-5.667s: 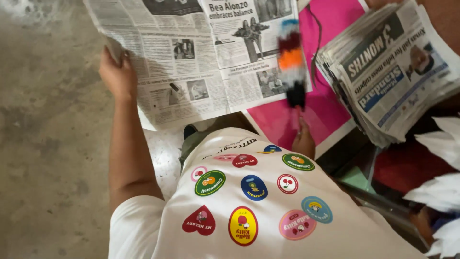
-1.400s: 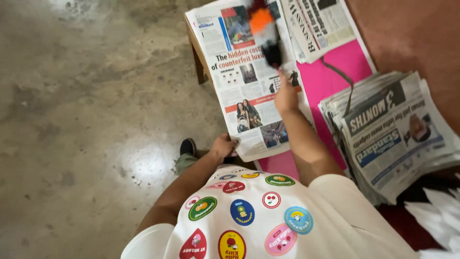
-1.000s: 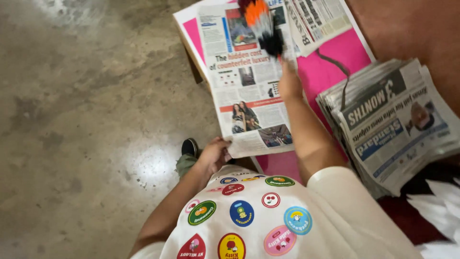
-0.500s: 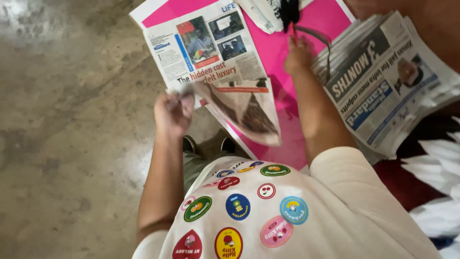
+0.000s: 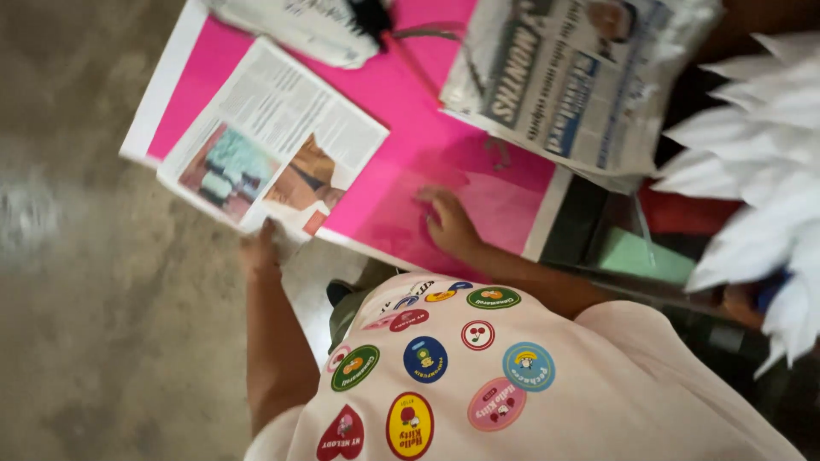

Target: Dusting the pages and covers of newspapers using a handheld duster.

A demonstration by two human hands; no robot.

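Note:
A folded newspaper sheet (image 5: 273,145) lies tilted on a bright pink board (image 5: 436,145). My left hand (image 5: 260,248) grips its near corner at the board's front edge. My right hand (image 5: 451,224) rests flat on the bare pink surface, fingers spread, holding nothing. A dark tool with a cord (image 5: 373,14) lies at the far end of the board, beside another crumpled newspaper (image 5: 299,26).
A thick stack of newspapers (image 5: 572,77) sits at the board's right. White feathery paper shapes (image 5: 760,154) stand further right, over red and green items (image 5: 649,252). Grey concrete floor (image 5: 77,299) lies to the left. My shirt with round stickers (image 5: 478,376) fills the foreground.
The newspaper has been folded over and laid down on the pink board. My right hand has left the dark tool at the far end and come down onto the pink surface.

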